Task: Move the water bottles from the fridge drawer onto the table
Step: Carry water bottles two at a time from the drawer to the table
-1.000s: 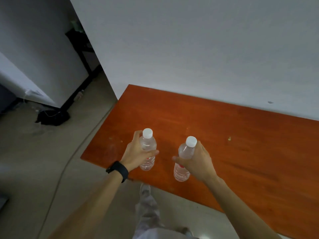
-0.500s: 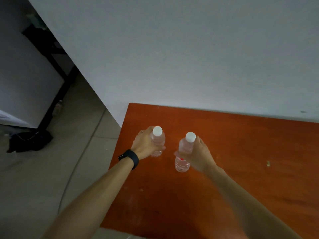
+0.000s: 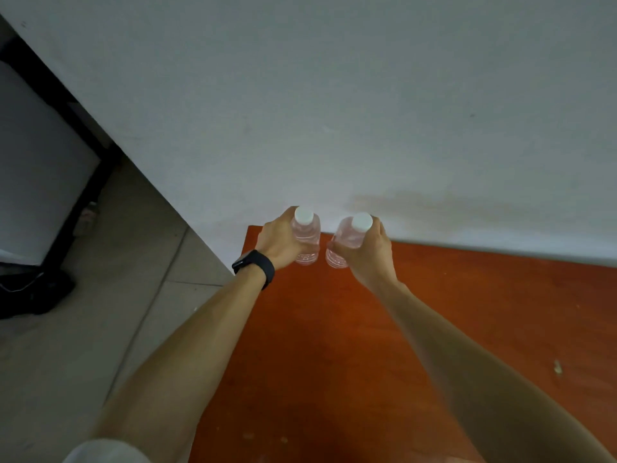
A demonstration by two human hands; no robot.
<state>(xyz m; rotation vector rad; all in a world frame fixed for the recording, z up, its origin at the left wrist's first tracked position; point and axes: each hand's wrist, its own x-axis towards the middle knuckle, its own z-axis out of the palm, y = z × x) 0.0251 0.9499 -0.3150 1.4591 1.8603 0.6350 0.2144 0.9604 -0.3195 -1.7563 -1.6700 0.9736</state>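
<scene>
While our left hand (image 3: pixel 280 243) curls round one water bottle (image 3: pixel 305 235) and our right hand (image 3: pixel 365 252) wraps the other bottle (image 3: pixel 350 233), both stand upright, just beside each other, over the far left corner of the orange desk (image 3: pixel 334 362) by the white wall (image 3: pixel 334 111). Whether their bases touch the wood we cannot tell. A black watch (image 3: pixel 255 267) circles our left wrist.

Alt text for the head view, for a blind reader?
The left hand grips the left water bottle, the right hand the right bottle, both white-capped, at the far left corner of the orange table by a white wall. Black band on the left wrist.
</scene>
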